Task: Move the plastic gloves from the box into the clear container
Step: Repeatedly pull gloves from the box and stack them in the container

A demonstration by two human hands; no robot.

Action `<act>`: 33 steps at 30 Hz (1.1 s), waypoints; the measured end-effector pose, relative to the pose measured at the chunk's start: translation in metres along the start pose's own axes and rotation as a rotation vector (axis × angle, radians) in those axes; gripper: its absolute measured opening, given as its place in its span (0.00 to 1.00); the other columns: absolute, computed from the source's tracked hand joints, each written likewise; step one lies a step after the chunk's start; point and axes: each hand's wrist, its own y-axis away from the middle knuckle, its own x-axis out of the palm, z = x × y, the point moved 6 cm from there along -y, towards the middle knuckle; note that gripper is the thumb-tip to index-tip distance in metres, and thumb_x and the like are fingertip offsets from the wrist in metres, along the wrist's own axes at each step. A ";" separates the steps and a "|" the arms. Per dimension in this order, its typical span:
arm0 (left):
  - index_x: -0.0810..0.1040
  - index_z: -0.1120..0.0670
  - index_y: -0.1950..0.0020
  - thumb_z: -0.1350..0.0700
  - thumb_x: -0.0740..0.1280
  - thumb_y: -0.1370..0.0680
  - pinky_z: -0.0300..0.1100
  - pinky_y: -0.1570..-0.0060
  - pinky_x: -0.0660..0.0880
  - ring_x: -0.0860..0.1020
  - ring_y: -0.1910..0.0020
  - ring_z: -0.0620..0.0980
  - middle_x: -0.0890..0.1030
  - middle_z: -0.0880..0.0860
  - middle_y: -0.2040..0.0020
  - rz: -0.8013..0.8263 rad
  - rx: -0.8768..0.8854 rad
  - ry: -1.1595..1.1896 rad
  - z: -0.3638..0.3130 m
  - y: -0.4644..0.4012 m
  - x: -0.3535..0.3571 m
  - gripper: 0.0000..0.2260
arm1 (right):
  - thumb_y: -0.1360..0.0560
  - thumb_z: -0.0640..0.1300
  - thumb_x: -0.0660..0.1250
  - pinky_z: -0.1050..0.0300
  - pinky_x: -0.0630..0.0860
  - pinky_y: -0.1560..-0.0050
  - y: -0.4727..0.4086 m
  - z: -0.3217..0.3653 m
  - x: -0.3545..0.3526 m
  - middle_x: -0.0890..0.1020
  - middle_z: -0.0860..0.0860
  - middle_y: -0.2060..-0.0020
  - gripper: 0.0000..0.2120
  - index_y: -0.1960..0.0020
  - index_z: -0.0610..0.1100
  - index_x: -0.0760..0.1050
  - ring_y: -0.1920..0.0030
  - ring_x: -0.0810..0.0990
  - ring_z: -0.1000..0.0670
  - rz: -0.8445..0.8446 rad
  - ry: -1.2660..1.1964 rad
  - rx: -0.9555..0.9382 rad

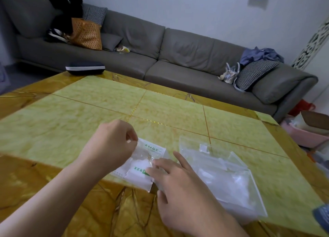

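The white box (142, 167) with green print lay flat on the yellow marbled desk (71, 115), close to the desk's near edge, and everything else is placed from it here. Over the box's far left corner hovered the left hand (114, 140), its fingers (130, 137) curled tight and pinching a thin, see-through plastic glove (142, 153) that stretched down across the box's top. On the box's near right corner rested the right hand (178, 179); its index finger pointed straight out past the box toward the far right, while the other fingers (156, 165) were bent down onto the glove film and the box lid. Whether they pinched the film or only pressed on it could not be told through the blur.

Just to the right of the box, with a narrow strip of desk between, sat the clear container (222, 174), a shallow transparent tub with crumpled clear plastic already lying in it. Far beyond the box, at the desk's back left corner, lay a dark case (85, 68) with a white stripe. Behind that, a long grey sofa (187, 58) ran along the wall, carrying an orange bag (87, 34), checked cushions (254, 73) and a heap of blue cloth (261, 55). Well off to the right of the box, past the desk's side, stood a pink basin (306, 135) on the floor.
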 end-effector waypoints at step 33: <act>0.86 0.50 0.46 0.51 0.76 0.26 0.52 0.42 0.80 0.86 0.57 0.52 0.86 0.57 0.53 0.009 -0.232 0.997 -0.052 0.027 0.011 0.10 | 0.22 0.56 0.68 0.65 0.76 0.49 0.033 -0.057 -0.061 0.89 0.55 0.57 0.12 0.55 0.54 0.88 0.53 0.86 0.58 -0.746 -1.085 0.372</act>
